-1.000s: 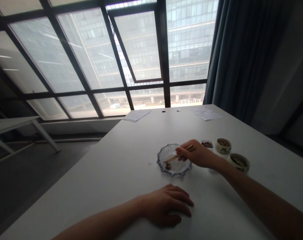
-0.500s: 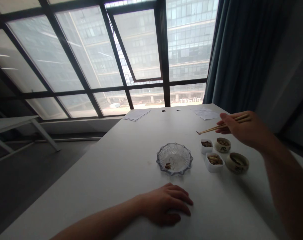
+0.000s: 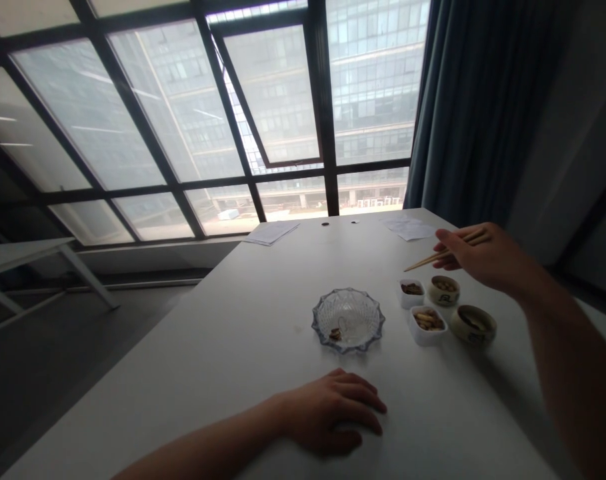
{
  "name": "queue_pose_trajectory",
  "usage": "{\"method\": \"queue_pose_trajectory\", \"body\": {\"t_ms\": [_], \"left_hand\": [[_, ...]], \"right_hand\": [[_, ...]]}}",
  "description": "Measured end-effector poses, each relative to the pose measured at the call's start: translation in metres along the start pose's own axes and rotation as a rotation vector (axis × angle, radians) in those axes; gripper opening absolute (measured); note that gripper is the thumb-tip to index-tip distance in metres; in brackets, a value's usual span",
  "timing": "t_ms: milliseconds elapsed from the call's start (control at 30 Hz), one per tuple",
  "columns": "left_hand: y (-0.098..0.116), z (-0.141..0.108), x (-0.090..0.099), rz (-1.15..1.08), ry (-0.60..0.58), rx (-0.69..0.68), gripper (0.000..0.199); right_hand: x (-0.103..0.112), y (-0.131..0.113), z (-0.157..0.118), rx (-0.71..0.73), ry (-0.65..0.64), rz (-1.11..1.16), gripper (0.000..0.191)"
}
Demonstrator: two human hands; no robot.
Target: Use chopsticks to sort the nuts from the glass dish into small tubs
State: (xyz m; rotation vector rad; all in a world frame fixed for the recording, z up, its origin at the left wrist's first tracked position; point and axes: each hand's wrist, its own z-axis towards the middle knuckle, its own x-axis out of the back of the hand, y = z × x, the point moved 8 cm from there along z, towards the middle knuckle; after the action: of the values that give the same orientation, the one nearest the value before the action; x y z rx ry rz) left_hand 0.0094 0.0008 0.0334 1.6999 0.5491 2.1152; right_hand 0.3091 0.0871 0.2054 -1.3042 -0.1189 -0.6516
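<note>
My right hand (image 3: 475, 257) is closed round a pair of wooden chopsticks (image 3: 423, 263), their tips together with nothing visible between them. The tips hover just above a small white tub (image 3: 411, 300) of dark dried pieces. A second white tub (image 3: 425, 337) holds lighter brown pieces. Beside them stand a small ceramic pot (image 3: 445, 299) with round pale items and a larger ceramic pot (image 3: 475, 337) whose contents are dim. My left hand (image 3: 335, 410) rests on the table, fingers spread, in front of a scalloped glass bowl (image 3: 315, 327) with a few brown pieces in it.
The white table (image 3: 223, 360) runs toward the window. Papers (image 3: 271, 232) lie at its far left corner and more sheets (image 3: 410, 228) at the far right. A blue curtain (image 3: 453, 120) hangs behind on the right. Another white table (image 3: 27, 252) stands at left.
A small dark piece that was at the chopstick tips no longer shows there. The tips have moved slightly right and down and have come together. My left hand stays in place.
</note>
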Motion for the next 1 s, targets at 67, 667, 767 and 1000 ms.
{"method": "queue_pose_trajectory", "body": {"t_ms": [67,667,767,1000], "left_hand": [[0.0,0.0,0.0,-0.003,0.005,-0.004,0.036],[0.0,-0.001,0.001,-0.009,0.042,-0.035,0.037],[0.001,-0.001,0.001,0.0,0.043,-0.038,0.036],[0.0,-0.002,-0.001,0.012,0.028,-0.035,0.036]], "right_hand": [[-0.005,-0.007,-0.004,0.031,-0.014,0.054,0.048],[-0.163,-0.027,-0.058,0.199,-0.748,0.103,0.045],[-0.169,-0.022,-0.056,0.181,-0.75,0.131,0.048],[-0.172,-0.015,-0.052,0.114,-0.639,0.206,0.056]]}}
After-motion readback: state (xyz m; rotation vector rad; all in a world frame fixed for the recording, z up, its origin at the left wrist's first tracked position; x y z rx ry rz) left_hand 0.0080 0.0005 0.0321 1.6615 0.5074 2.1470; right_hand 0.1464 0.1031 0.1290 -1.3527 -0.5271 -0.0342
